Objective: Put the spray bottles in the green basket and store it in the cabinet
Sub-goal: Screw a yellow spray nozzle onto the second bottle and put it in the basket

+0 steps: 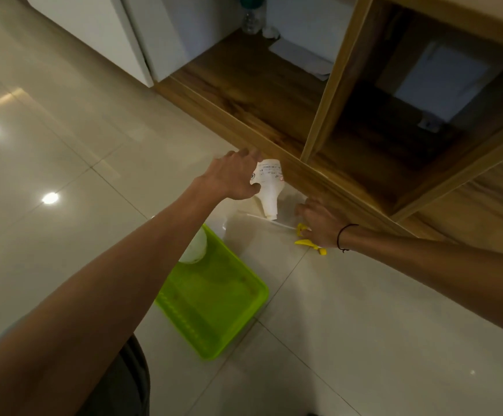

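My left hand (234,175) grips a white spray bottle body (269,187) with no head on it, its open neck pointing toward me, just in front of the wooden cabinet (244,82). A little to the right, my right hand (319,222) rests on the yellow trigger spray head (306,241), whose thin white dip tube (271,222) lies along the floor. The green basket (214,298) sits on the tiles nearer to me, with another white bottle (194,247) lying in its far corner, partly hidden by my left forearm.
The cabinet stands open, with a wooden divider post (334,79) between two bays. In the left bay are a clear bottle (251,21) and white papers (301,57). A white door (100,28) stands at left. Glossy tile floor surrounds the basket.
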Demonstrator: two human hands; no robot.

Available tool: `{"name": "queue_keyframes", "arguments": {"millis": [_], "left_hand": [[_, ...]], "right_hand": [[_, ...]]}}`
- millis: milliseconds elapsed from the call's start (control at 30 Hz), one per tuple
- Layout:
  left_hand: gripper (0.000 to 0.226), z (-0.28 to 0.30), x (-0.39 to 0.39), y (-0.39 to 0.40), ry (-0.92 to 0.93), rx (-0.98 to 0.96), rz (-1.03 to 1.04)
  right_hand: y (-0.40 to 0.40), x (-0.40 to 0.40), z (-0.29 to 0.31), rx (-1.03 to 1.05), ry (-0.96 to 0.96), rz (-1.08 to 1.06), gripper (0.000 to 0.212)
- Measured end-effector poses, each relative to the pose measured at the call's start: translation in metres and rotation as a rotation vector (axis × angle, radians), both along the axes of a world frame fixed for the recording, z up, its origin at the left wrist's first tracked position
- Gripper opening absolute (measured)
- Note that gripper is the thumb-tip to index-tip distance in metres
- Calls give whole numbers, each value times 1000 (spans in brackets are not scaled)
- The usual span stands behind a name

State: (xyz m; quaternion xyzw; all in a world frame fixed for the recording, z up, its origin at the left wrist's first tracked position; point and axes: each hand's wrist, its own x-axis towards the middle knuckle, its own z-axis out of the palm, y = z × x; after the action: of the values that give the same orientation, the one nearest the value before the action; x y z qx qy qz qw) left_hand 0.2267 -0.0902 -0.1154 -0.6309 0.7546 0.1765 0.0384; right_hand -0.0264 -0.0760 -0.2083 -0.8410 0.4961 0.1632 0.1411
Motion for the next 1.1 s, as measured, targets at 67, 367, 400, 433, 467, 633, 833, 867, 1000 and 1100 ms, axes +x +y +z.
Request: {"name": "queue_keyframes", "arguments": {"millis": [67, 367, 400, 433, 467, 633, 833, 867, 1000, 1100], "left_hand": [[74, -7, -8, -9, 28, 66, 34], [88, -53, -49, -22, 193, 155, 339], [91, -57, -51, -25, 212, 159, 368], [95, -61, -54, -27, 230, 171, 385], [98, -64, -58, -29, 254, 180, 405], [96, -73, -72, -30, 533, 177, 652], [80, -72, -59, -29, 770, 287, 850], [76, -70, -58, -28, 778, 300, 867], [60, -63, -56, -26, 778, 302, 875], [58, -62, -60, -21, 768, 301, 832]], "right_hand": [[5, -2, -8, -3, 13, 30, 26], [31, -30, -10, 27, -2, -27, 22], [35, -37, -6, 30, -8, -50, 22], [39, -44, -1, 33, -15, -68, 23], [43, -52, 4, 33, -20, -80, 24], [71, -84, 26, 2, -3, -108, 23], [92, -104, 39, -2, 15, -166, 20], [93, -105, 41, -4, 7, -174, 19], [94, -104, 49, -1, -7, -175, 20], [96, -101, 53, -4, 11, -167, 21]]}}
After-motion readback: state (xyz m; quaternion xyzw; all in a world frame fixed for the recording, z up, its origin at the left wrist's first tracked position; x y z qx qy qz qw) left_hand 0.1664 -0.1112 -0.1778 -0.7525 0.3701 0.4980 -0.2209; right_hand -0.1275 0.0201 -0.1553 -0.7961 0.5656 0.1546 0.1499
